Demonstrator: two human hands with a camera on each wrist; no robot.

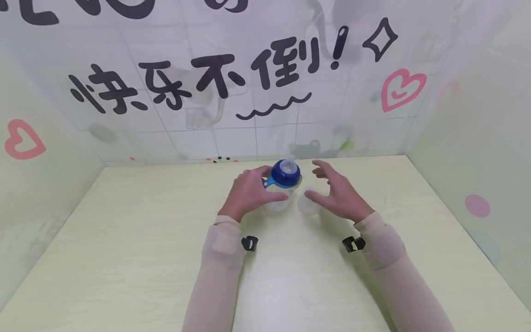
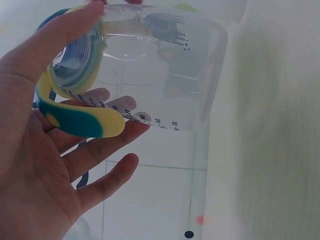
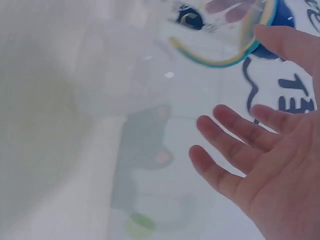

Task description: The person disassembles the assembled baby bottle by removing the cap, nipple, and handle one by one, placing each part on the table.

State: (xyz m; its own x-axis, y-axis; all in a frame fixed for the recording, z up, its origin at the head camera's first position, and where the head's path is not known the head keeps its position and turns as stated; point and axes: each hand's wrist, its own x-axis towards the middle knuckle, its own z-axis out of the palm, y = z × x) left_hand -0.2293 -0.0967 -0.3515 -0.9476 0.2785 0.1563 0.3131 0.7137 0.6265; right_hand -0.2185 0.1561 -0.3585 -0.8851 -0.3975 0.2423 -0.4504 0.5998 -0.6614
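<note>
A clear baby bottle (image 1: pixel 279 203) with a dark blue collar (image 1: pixel 286 173), a clear teat and two side handles is near the back of the table. My left hand (image 1: pixel 253 190) holds it from the left, thumb across the near side and fingers behind. In the left wrist view, a teal and yellow handle (image 2: pixel 85 117) lies over the palm, and measuring marks and a printed animal show on the bottle. Just to the right, a clear cap (image 1: pixel 309 204) stands on the table. My right hand (image 1: pixel 338 193) hovers by this cap, fingers spread and holding nothing.
The pale wooden table (image 1: pixel 137 240) ends at a back wall (image 1: pixel 232 143) covered by a clear printed sheet with dark lettering. Printed side panels (image 1: pixel 477 152) stand to left and right. Black wrist mounts (image 1: pixel 250 243) show below both hands.
</note>
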